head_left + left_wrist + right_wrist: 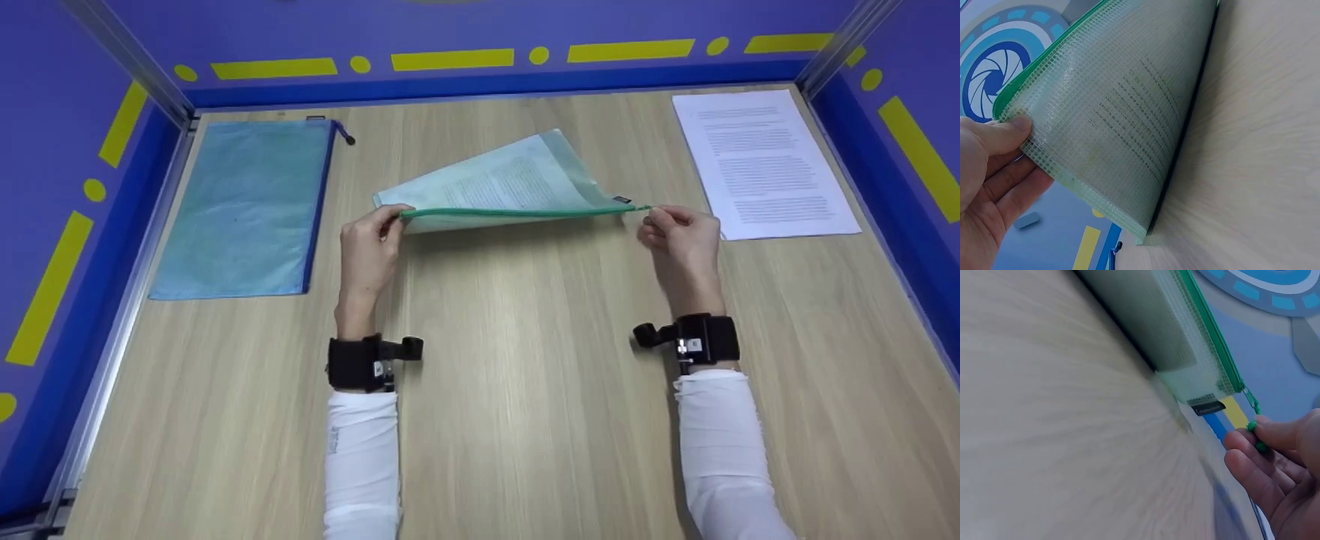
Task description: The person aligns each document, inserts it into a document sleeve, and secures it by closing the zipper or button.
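Observation:
A pale green mesh zipper pouch with printed paper showing through it is tilted up at its near edge, where the green zipper runs. My left hand pinches the pouch's left corner between thumb and fingers; the left wrist view shows the thumb on the mesh. At the other end my right hand pinches the green zipper pull cord. The slider sits at the zipper's right end, beside a small black tag. The pouch's far side rests on the table.
A blue zipper pouch with a dark blue edge lies flat at the left. On the right, a printed white paper stack lies by the table's edge. Purple and blue panels wall in the wooden table at back and sides.

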`<state>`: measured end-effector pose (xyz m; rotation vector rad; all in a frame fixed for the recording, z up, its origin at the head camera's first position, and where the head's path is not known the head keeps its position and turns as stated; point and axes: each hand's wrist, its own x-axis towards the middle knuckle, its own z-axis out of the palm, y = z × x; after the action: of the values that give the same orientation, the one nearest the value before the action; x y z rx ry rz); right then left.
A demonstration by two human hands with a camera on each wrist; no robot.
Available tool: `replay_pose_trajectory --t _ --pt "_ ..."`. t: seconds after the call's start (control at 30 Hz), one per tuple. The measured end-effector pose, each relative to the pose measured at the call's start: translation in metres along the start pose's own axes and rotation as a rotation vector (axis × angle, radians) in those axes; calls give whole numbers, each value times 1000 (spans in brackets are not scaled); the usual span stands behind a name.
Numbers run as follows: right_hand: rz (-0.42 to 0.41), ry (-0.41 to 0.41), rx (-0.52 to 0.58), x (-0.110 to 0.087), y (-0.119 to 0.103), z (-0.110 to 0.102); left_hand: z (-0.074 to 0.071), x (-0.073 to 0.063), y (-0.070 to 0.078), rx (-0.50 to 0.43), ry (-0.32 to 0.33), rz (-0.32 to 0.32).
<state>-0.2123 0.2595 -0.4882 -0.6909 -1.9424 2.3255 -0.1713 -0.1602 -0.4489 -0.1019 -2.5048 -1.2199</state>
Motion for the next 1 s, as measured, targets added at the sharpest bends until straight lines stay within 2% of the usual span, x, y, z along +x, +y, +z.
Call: replay_pose_trajectory --t 0.2,0.3,0.4,0.5,0.67,0.83,1.0 --pt "-48 -23 -242 -4 -6 8 8 -1 7 11 14 35" --pt "-12 -84 -281 -8 -6 17 12 -2 11 10 26 46" --pt "37 -132 -275 -11 -4 28 17 -3 15 7 26 53" --pt "74 -174 -211 -15 0 37 22 -4 21 6 15 84" --pt "150 -256 -25 -22 6 49 30 -6 29 2 -24 151" --pt "278 -360 176 -26 9 60 37 -9 36 14 -82 206" --pt "394 -396 352 -31 11 70 45 -12 42 -4 -153 275"
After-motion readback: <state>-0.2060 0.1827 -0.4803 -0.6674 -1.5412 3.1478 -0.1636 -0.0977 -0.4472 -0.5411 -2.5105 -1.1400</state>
